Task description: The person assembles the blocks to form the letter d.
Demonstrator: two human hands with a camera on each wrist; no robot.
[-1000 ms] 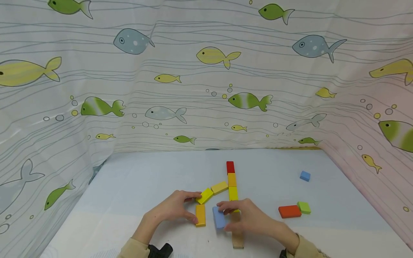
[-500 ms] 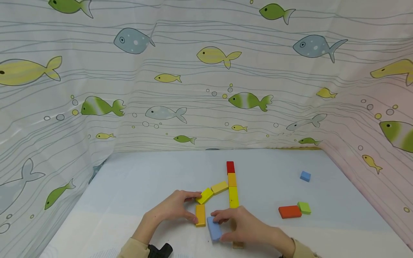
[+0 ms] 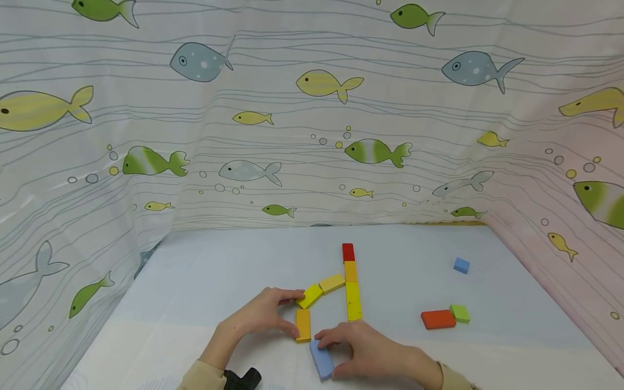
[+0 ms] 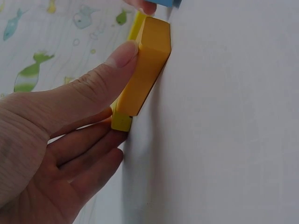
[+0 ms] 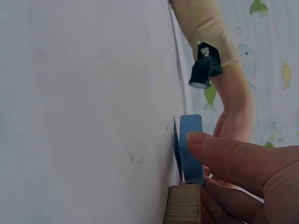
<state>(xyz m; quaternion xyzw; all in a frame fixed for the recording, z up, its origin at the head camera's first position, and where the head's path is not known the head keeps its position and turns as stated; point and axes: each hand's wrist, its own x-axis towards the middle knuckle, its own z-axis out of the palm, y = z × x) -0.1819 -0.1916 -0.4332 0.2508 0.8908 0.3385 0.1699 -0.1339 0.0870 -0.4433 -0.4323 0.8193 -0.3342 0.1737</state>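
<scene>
Light-blue block (image 3: 320,364), pinched between thumb and fingers of the person's right hand (image 3: 370,351), just beside the near end of an orange block (image 3: 303,326); the left hand (image 3: 260,312) rests its thumb against that orange block, its extended fingers touching a yellow block (image 3: 311,296).

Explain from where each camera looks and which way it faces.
Head: worn there, facing forward and down at blocks; left hand, right hand show.
Left wrist: worn there, facing the orange block; left hand, right fingers show.
Right wrist: worn there, facing the blue block; right hand, left arm show.
Both wrist views share the blue block.
</scene>
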